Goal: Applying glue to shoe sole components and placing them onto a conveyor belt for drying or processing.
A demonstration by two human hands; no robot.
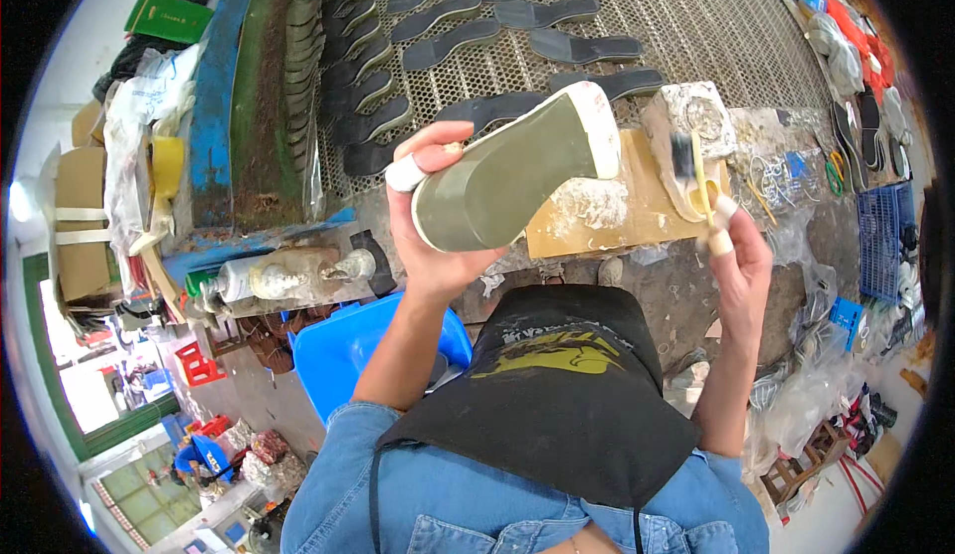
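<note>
My left hand (438,226) is closed round an olive-green shoe sole (502,181) with white edges and a white-coated narrow end. I hold it tilted above the front of the bench. A white covering wraps one of that hand's fingers. In my right hand (741,256) I pinch a brush (698,171) with a yellow handle and dark bristles, bristles upward, to the right of the sole. Pale coverings sit on that hand's fingertips too. Behind the brush stands a white-crusted block-like container (693,111). Between the hands lies a tan board (557,241) smeared with dried white material.
Several dark shoe soles (453,47) lie in rows on a metal mesh surface (686,32) beyond the bench. A blue-painted frame (214,87) rises at left. Below my left forearm is a blue bin (328,355). Green-handled scissors (835,171) and a blue crate (880,241) are at right.
</note>
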